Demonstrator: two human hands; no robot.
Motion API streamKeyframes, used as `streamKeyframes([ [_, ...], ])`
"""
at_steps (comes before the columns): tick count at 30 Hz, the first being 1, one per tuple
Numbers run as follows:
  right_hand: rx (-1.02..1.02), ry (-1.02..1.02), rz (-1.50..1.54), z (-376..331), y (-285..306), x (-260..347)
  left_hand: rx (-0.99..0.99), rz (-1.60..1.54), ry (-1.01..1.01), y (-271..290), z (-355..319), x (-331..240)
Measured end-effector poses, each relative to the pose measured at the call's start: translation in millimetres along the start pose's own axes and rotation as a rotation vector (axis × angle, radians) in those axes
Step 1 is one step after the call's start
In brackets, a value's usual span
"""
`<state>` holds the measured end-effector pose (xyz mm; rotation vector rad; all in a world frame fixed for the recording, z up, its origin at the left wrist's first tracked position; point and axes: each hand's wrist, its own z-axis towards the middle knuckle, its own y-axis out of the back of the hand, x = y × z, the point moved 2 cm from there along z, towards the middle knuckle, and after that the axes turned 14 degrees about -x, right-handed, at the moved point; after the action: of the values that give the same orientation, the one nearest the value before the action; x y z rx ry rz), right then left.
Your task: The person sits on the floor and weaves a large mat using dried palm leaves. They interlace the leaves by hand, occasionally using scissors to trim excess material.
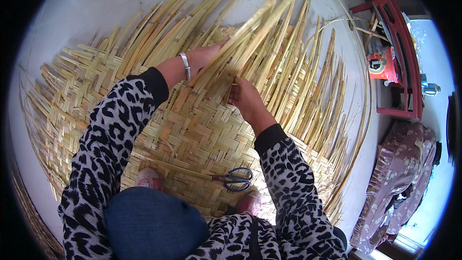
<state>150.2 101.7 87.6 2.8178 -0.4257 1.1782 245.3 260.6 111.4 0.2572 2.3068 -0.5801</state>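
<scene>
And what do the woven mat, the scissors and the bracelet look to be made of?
Woven mat: split cane or reed, it seems, dry with a slight sheen; flat straw-coloured strips cross one another.
Scissors: dark blue handles, perhaps coated metal or plastic; blades probably metal, looking dull brown.
Bracelet: likely metal, given its silvery shine.

The left hand [204,59] lies partly hidden behind raised flat strips [257,31]; the right hand [249,100] grips their near edge. Scissors [229,179] rest on the woven mat [192,132] beside a pink shoe [250,203].
</scene>
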Motion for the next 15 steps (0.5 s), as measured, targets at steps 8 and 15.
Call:
streamKeyframes([
  [8,0.197,0.007,-0.153,4,9,6,-0.252,-0.004,-0.452,17,10,3],
  [15,0.143,0.167,-0.421,-1,13,8,-0.644,0.014,-0.420,84,-21,53],
])
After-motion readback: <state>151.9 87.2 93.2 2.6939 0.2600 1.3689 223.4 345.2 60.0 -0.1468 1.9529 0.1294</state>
